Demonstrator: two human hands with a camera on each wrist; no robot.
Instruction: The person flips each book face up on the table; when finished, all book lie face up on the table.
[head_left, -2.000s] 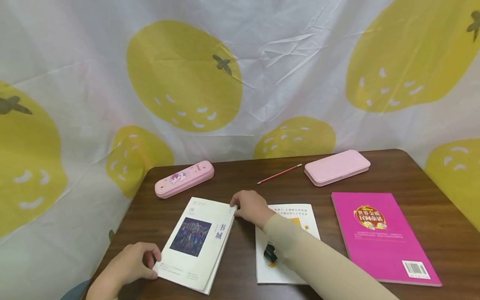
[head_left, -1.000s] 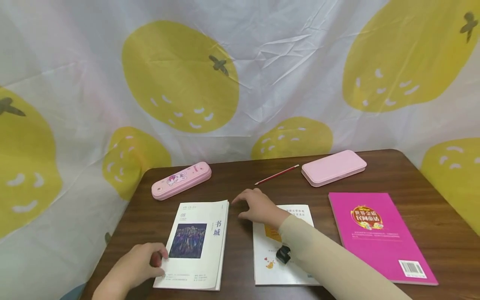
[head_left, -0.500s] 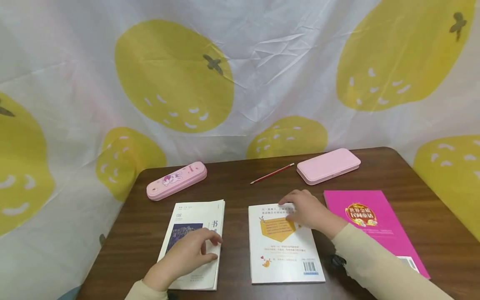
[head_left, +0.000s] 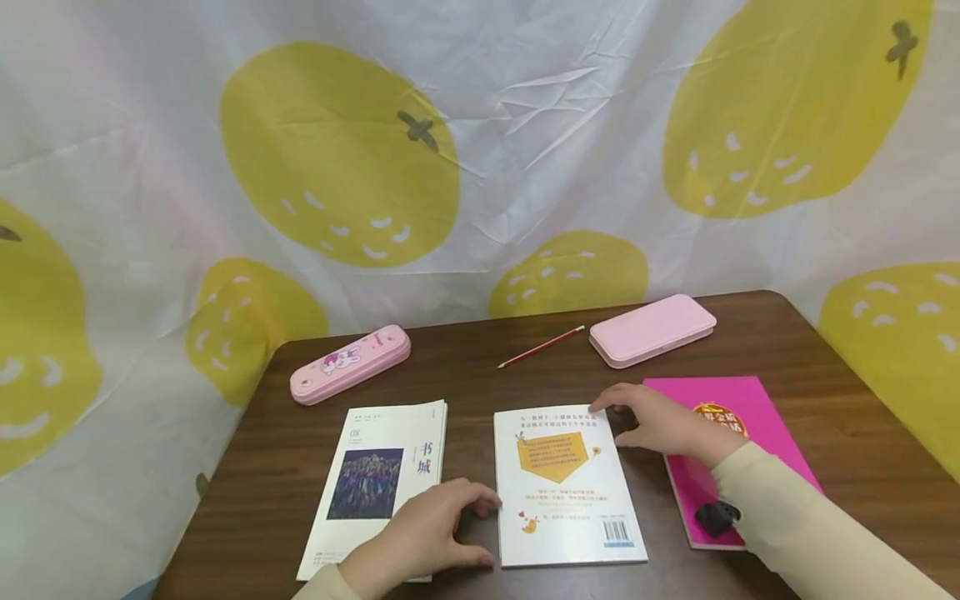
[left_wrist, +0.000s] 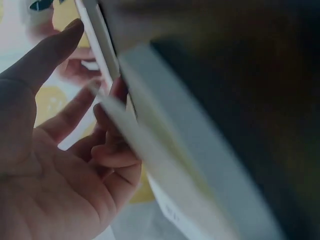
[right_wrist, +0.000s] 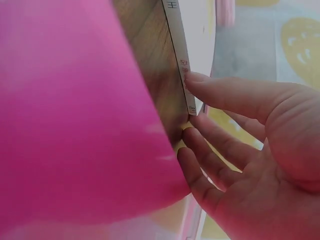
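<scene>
- Backdrop: white cloth [head_left: 172,192] printed with big yellow fruit; in front, a dark brown wood-grain table [head_left: 258,454].
- Far left: slim pink case with rounded ends and a rabbit picture [head_left: 350,365], set at a slant near the table's back left corner.
- Nearer the person: white paper-covered book with a dark painting [head_left: 367,483], flat, its lower right part hidden under the left hand.
- Left hand [head_left: 423,533]: thumb and index well apart, fingers loosely bent. Index tip touches the left edge of a white softcover book with an orange-yellow panel [head_left: 566,529]; thumb tip just beside that edge. Left wrist view blurred.
- Thin red pencil with a pale end [head_left: 540,347]: behind the panel book, point toward the near left.
- Panel book: flat, barcode at its near right corner, between the two hands.
- Plain pink rectangular case [head_left: 652,331]: back right, just beside the pencil's pale end.
- Right hand [head_left: 667,425]: fingers spaced, loosely bent; index tip at the panel book's far right corner, thumb against its spine.
- Far right: glossy magenta book with a red emblem [head_left: 693,479], flat, partly covered by the hand, a beige sleeve [head_left: 817,525] and a small black object at the wrist [head_left: 717,517].
</scene>
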